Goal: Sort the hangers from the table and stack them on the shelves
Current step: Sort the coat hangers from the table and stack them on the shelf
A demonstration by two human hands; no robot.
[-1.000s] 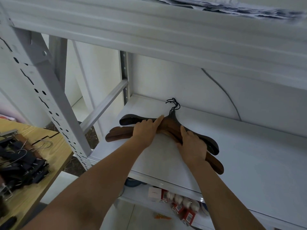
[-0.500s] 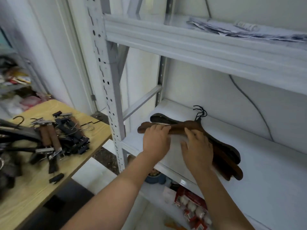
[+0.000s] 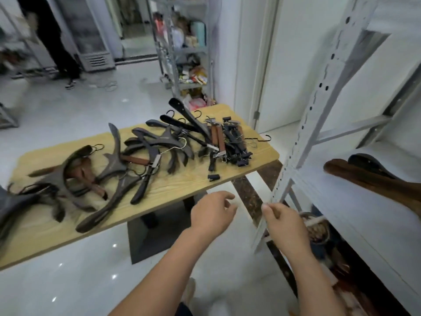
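beside table edge, left hand and right hand hover empty.

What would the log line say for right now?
left hand: open, empty | right hand: open, empty | table hangers: piled, unsorted | shelf hangers: two visible | next: likely table pickup

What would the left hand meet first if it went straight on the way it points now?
Probably the near edge of the wooden table by its right corner, then the black clip hangers piled just beyond. The height of the left hand against the tabletop is unclear.
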